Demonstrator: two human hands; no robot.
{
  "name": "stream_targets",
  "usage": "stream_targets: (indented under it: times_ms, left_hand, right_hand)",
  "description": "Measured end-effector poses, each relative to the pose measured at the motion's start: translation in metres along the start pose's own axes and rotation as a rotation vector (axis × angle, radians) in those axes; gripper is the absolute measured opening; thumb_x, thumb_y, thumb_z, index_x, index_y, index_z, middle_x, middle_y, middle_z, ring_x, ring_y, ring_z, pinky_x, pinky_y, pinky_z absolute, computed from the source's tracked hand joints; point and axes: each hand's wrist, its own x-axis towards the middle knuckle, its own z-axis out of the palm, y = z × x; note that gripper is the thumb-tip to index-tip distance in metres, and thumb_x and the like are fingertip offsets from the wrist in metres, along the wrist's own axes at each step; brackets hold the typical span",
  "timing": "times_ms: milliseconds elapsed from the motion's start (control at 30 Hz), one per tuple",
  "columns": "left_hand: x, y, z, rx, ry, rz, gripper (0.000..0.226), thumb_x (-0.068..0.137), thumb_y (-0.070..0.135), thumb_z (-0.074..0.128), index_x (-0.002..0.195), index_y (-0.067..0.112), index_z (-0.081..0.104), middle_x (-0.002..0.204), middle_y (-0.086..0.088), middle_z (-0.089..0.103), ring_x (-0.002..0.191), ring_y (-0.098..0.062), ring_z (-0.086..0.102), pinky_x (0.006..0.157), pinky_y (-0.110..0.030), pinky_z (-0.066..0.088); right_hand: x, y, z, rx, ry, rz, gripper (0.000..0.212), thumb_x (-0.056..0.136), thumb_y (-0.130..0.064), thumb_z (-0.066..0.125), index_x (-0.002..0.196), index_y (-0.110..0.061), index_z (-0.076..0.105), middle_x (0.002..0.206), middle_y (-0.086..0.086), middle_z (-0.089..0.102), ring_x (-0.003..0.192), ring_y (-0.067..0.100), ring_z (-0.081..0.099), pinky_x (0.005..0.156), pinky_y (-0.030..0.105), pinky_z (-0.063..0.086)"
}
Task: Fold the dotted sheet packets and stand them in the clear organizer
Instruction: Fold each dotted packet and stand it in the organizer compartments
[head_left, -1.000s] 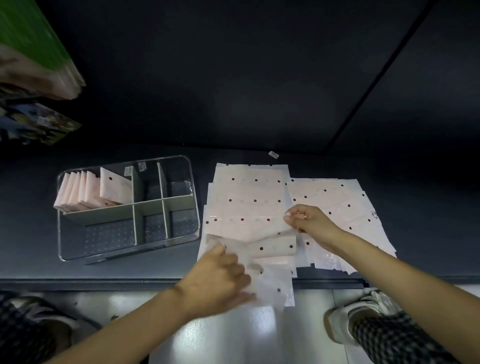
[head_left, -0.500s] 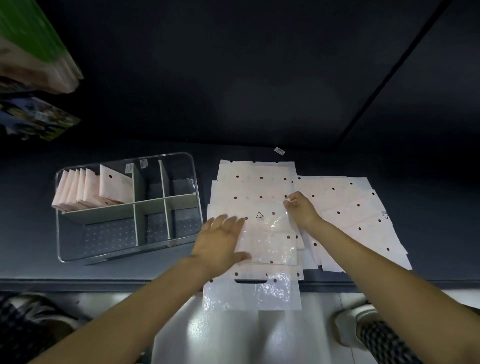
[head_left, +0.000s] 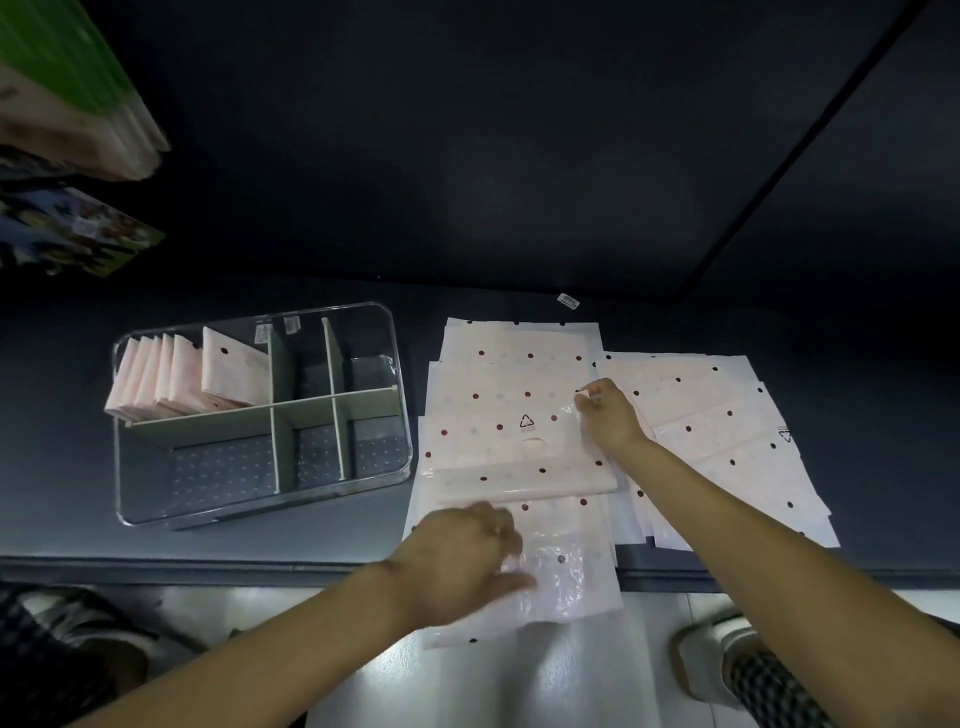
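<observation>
Step in hand, as judged: folding the top dotted sheet packet (head_left: 511, 441) of the near stack, which lies at 6 o'clock on the shelf, just right of the clear organizer (head_left: 400, 415).

Right hand (head_left: 610, 415): fingers curled, pinching the packet's right edge at about 3 o'clock of the sheet. Left hand (head_left: 467, 561): over the packet's near end at 6 o'clock, where the sheet overhangs the shelf edge; fingers blurred, loosely bent, touching the film, so cannot tell whether they grip it or only press.

To do it well (judgement): keep the right pinch as the anchor, bring the near end up and over toward 12 o'clock so edges meet square, then run a flat palm along the crease. The film looks slick and glossy; sheets beneath could slide with it, so lift only the top layer.

Organizer: folded packets (head_left: 182, 379) stand upright in its far-left compartment, at 10 o'clock from the hands; other compartments show no packets. A second spread of dotted sheets (head_left: 727, 426) lies at 3 o'clock, overlapping, touching the first stack.

Surface: dark grey shelf (head_left: 78, 493), matte, front lip at 6 o'clock. Behind, a dark wall panel. Pale glossy floor (head_left: 519, 686) below. Green-edged stacked goods (head_left: 67, 88) at 10 o'clock, upper left. Small white tag (head_left: 568, 300) at 12 o'clock
</observation>
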Motion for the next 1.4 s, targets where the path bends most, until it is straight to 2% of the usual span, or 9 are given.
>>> stream_targets:
  times_ms: [67,233,433,633,733,867,1067,1300,1400]
  left_hand:
    - [0.008,-0.007,0.006,0.074,0.104,-0.067,0.057,0.099,0.051,0.03,0.145,0.019,0.03,0.155,-0.002,0.021,0.142,-0.017,0.017,0.116,-0.029,0.014]
    - [0.011,-0.001,0.035,0.1,0.054,-0.234,0.075,0.098,0.052,0.027,0.149,0.011,-0.012,0.157,-0.005,-0.017,0.144,-0.019,-0.017,0.111,-0.029,-0.02]
    - [0.004,0.009,0.059,0.089,0.033,-0.268,0.077,0.098,0.054,0.021,0.14,0.011,-0.026,0.15,-0.004,-0.03,0.135,-0.019,-0.033,0.106,-0.033,-0.028]
    - [0.004,0.009,0.062,0.159,0.178,-0.251,0.081,0.095,0.058,0.03,0.146,0.011,-0.014,0.154,-0.007,-0.017,0.141,-0.021,-0.019,0.114,-0.042,-0.013]
    - [0.004,0.01,0.066,0.107,0.08,-0.253,0.079,0.097,0.057,0.023,0.14,0.013,-0.026,0.149,-0.004,-0.031,0.133,-0.022,-0.035,0.11,-0.04,-0.027]
    - [0.005,0.014,0.058,0.139,0.148,-0.262,0.08,0.09,0.057,0.046,0.148,0.01,0.016,0.155,-0.011,0.013,0.143,-0.027,0.011,0.112,-0.042,0.003]
    - [0.021,0.005,0.06,0.143,0.115,-0.261,0.08,0.096,0.058,0.019,0.138,0.013,-0.032,0.148,-0.004,-0.036,0.139,-0.022,-0.03,0.114,-0.041,-0.018]
    - [0.028,-0.005,0.066,0.125,0.049,-0.301,0.077,0.096,0.059,0.016,0.137,0.013,-0.03,0.146,-0.003,-0.036,0.137,-0.021,-0.032,0.115,-0.039,-0.018]
    - [0.027,-0.008,0.067,0.12,0.032,-0.292,0.076,0.091,0.063,0.004,0.137,0.014,-0.03,0.145,-0.003,-0.036,0.134,-0.021,-0.036,0.113,-0.041,-0.021]
  right_hand:
    - [0.0,-0.002,0.002,0.005,0.012,-0.011,0.02,0.096,-0.016,0.045,0.11,-0.004,0.051,0.097,0.001,0.053,0.088,0.018,0.049,0.074,0.024,0.034]
    - [-0.001,-0.003,0.007,-0.048,0.01,-0.049,0.018,0.095,-0.017,0.049,0.108,-0.007,0.055,0.082,-0.005,0.051,0.086,0.017,0.048,0.074,0.022,0.033]
    - [-0.009,0.005,0.009,-0.102,0.0,-0.041,0.017,0.094,-0.014,0.049,0.107,-0.005,0.056,0.073,-0.007,0.048,0.084,0.018,0.049,0.074,0.023,0.035]
    - [-0.01,0.001,0.007,-0.114,0.05,-0.019,0.022,0.096,-0.012,0.044,0.114,-0.003,0.052,0.103,0.011,0.058,0.103,0.028,0.054,0.075,0.024,0.035]
    - [-0.011,0.0,0.005,-0.104,0.05,-0.017,0.023,0.096,-0.012,0.043,0.117,-0.003,0.05,0.108,0.011,0.058,0.104,0.028,0.054,0.076,0.024,0.034]
    - [-0.011,0.002,0.001,-0.116,0.072,-0.031,0.021,0.099,-0.015,0.039,0.116,-0.004,0.046,0.105,0.014,0.061,0.088,0.025,0.053,0.071,0.026,0.036]
    - [0.003,-0.006,-0.005,-0.245,-0.012,-0.014,0.022,0.1,-0.017,0.034,0.117,-0.003,0.038,0.098,0.018,0.057,0.082,0.028,0.051,0.071,0.031,0.039]
    - [0.012,-0.014,-0.003,-0.321,-0.049,0.044,0.03,0.101,-0.022,0.033,0.122,-0.001,0.035,0.118,0.022,0.056,0.105,0.037,0.056,0.077,0.032,0.04]
    - [-0.011,-0.016,-0.002,-0.471,0.188,-0.1,0.03,0.098,-0.02,0.04,0.123,-0.002,0.041,0.118,0.019,0.057,0.103,0.035,0.055,0.078,0.036,0.043]
